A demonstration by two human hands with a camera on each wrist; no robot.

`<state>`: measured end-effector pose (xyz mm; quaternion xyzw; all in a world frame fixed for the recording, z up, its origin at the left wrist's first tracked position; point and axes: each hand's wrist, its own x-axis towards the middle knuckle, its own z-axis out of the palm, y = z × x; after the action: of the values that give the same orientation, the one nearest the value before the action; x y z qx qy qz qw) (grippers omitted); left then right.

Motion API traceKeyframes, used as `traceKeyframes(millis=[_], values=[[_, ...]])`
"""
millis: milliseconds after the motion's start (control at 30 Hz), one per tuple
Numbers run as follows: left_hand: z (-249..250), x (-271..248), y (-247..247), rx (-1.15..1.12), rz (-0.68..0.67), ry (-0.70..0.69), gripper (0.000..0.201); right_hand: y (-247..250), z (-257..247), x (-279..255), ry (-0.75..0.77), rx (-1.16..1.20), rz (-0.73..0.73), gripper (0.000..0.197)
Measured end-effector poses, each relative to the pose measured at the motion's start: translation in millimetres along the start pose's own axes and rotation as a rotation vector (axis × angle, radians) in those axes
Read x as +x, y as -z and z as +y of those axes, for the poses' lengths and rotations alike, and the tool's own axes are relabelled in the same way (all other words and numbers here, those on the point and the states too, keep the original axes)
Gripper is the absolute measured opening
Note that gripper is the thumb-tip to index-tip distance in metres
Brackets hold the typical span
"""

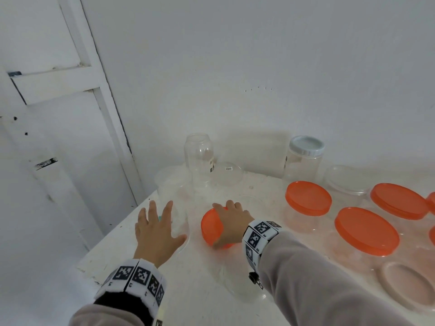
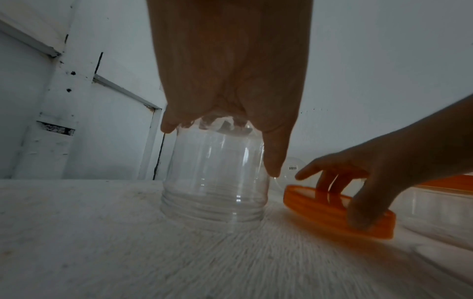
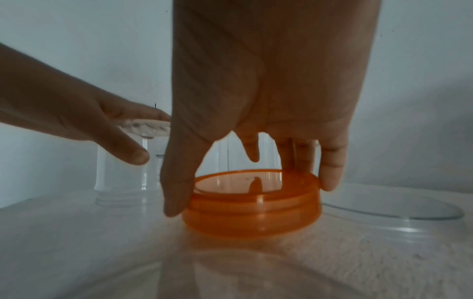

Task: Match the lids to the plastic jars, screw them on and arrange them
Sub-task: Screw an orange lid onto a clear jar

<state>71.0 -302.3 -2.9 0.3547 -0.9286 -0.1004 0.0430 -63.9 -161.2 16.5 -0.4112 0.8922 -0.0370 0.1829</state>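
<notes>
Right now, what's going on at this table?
A person is matching lids to clear jars on a white table. The left hand rests on top of a clear jar that stands mouth down near the table's left edge. The right hand grips a loose orange lid, tilted off the table. To the right, several jars already wear orange lids; one at the back has a grey lid. Other clear jars and lids still sit unmatched.

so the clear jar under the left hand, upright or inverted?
Inverted. In the left wrist view the clear jar has its threaded neck down on the table, and the left hand rests on its base.
</notes>
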Motion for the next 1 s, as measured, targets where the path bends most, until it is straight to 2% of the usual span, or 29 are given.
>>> traceKeyframes(millis=[100,267,400,467,567,667,767,867,1000], values=[[-0.7,-0.3,0.4,0.001,-0.006,0.0,0.092,12.9,6.3,-16.1,0.024,0.126,0.084,0.109],[-8.4,-2.5,5.5,-0.057,-0.02,-0.035,0.094,23.6,40.2,-54.2,0.017,0.265,0.124,0.117],[-11.2,-12.3,15.6,-0.183,0.003,0.028,0.101,19.3,79.1,-86.3,-0.047,0.285,0.134,0.121],[-7.4,-18.2,22.0,-0.279,-0.001,0.047,0.105,15.1,96.8,-101.9,-0.077,0.306,0.123,0.12],[6.1,-27.4,33.9,-0.556,-0.05,0.064,0.114,9.4,117.1,-122.2,-0.09,0.311,0.099,0.117],[28.8,-35.8,39.1,-0.862,-0.135,0.097,0.115,7.9,131.2,-137.1,-0.097,0.359,0.079,0.115],[58.1,-43.4,38.6,-1.115,-0.278,0.111,0.113,11.6,141.2,-150.0,-0.108,0.458,0.085,0.113],[89.1,-51.9,36.4,-1.298,-0.41,0.116,0.113,17.6,150.4,-164.2,-0.101,0.609,0.106,0.113],[124.5,-66.0,26.5,-1.435,-0.571,0.091,0.095,27.3,164.1,-188.0,-0.099,0.756,0.139,0.113]])
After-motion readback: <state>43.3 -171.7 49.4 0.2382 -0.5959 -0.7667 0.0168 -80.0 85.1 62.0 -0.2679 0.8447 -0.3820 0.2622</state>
